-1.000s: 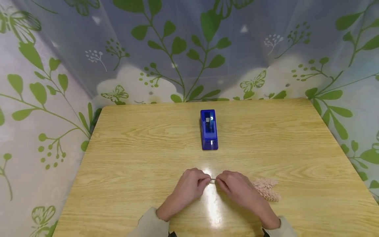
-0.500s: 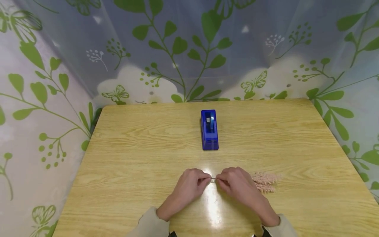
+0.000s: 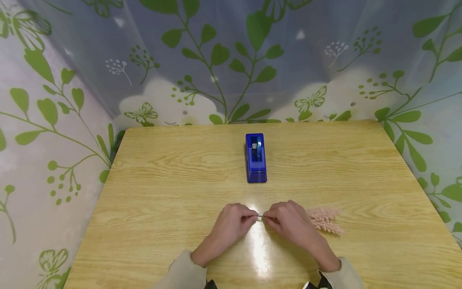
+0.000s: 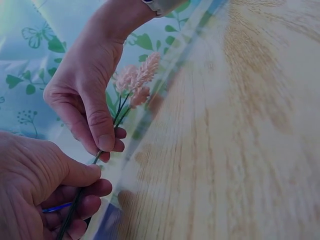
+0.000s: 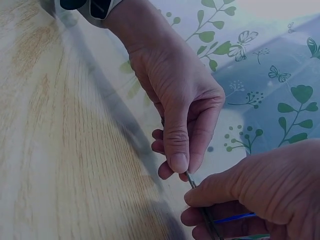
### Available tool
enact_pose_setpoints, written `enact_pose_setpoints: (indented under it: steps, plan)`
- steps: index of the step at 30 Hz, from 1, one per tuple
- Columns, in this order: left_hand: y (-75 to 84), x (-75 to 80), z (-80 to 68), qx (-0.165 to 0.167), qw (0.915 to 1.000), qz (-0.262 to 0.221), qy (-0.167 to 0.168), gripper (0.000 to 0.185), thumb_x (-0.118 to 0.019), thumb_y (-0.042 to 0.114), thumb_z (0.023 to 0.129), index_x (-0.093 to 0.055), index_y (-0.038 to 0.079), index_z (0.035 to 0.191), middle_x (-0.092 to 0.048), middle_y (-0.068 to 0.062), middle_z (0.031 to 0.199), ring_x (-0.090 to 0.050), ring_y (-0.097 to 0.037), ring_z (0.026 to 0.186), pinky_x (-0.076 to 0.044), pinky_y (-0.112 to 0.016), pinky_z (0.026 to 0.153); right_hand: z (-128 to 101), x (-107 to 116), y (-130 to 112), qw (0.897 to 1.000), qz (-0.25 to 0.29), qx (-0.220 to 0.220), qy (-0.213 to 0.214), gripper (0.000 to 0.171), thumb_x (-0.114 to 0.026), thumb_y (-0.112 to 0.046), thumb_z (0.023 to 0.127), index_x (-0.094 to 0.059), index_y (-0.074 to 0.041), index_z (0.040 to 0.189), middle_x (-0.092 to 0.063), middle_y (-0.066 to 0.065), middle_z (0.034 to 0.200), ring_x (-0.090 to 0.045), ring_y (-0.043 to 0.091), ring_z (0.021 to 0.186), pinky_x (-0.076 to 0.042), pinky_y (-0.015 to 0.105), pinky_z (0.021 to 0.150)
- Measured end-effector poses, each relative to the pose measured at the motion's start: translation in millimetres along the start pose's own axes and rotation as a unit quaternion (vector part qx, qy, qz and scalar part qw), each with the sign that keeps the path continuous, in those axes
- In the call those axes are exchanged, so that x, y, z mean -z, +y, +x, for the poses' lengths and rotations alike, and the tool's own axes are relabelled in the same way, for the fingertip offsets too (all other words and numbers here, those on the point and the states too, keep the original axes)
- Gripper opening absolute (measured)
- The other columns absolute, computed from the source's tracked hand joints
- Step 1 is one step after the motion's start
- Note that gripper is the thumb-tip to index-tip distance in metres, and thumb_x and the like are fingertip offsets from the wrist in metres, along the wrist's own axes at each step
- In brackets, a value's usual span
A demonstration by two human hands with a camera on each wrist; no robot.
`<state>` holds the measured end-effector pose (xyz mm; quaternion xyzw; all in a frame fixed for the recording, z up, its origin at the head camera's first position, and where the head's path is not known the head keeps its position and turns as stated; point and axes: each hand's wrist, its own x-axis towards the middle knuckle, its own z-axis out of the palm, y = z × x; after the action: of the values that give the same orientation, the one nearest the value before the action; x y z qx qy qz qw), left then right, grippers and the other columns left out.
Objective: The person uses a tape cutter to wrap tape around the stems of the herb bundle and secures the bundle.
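Both hands' fingers pinch a thin flower stem, blue tape dispenser well beyond on the table.

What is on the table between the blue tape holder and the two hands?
Nothing: in the head view, only bare wooden table lies between the blue tape dispenser and the hands.

Pink flower sprig: the fluffy pale-pink artificial flower sprig has swung; its tips now spread toward the right and lie lower than half a second ago.
Right hand: the right hand has edged slightly up the table.
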<state>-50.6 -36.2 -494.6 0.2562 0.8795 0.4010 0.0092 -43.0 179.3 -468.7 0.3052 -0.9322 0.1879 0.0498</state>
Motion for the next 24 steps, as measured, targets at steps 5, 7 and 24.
enact_pose_setpoints:
  steps: [5, 7, 24]
  plan:
    - [1.5, -0.7, 0.3, 0.013, 0.9998, 0.006, -0.012, 0.007, -0.078, 0.01, 0.093, -0.084, 0.011, 0.097, -0.076, 0.003, 0.084, -0.059, 0.001, 0.069, -0.049, -0.015, 0.062, 1.2, -0.3, 0.5, 1.0, -0.007, 0.004, 0.004, 0.01, -0.082, -0.008, 0.086, -0.084, -0.018, 0.087, -0.067, -0.012, 0.07, -0.053, 0.0, 0.059, -0.05, 0.029, 0.062]
    - [2.3, -1.4, 0.2, 0.015, 0.9996, 0.016, -0.016, 0.009, -0.075, 0.012, 0.096, -0.083, 0.01, 0.096, -0.074, 0.003, 0.083, -0.058, 0.0, 0.07, -0.049, -0.016, 0.062, 1.4, -0.8, 0.6, 1.0, -0.013, 0.005, 0.006, 0.01, -0.082, -0.007, 0.086, -0.083, -0.018, 0.086, -0.067, -0.011, 0.07, -0.056, 0.002, 0.06, -0.052, 0.03, 0.063]
    - [-1.0, -7.4, -0.3, -0.004, 0.9987, 0.049, 0.01, 0.013, -0.07, 0.01, 0.099, -0.078, 0.011, 0.089, -0.073, 0.001, 0.085, -0.068, -0.012, 0.079, -0.055, -0.024, 0.07, 5.4, 1.9, -3.1, 0.995, 0.036, -0.044, -0.082, 0.036, -0.063, -0.009, 0.101, -0.054, -0.021, 0.068, -0.043, -0.011, 0.066, -0.033, 0.001, 0.056, -0.033, 0.02, 0.05]
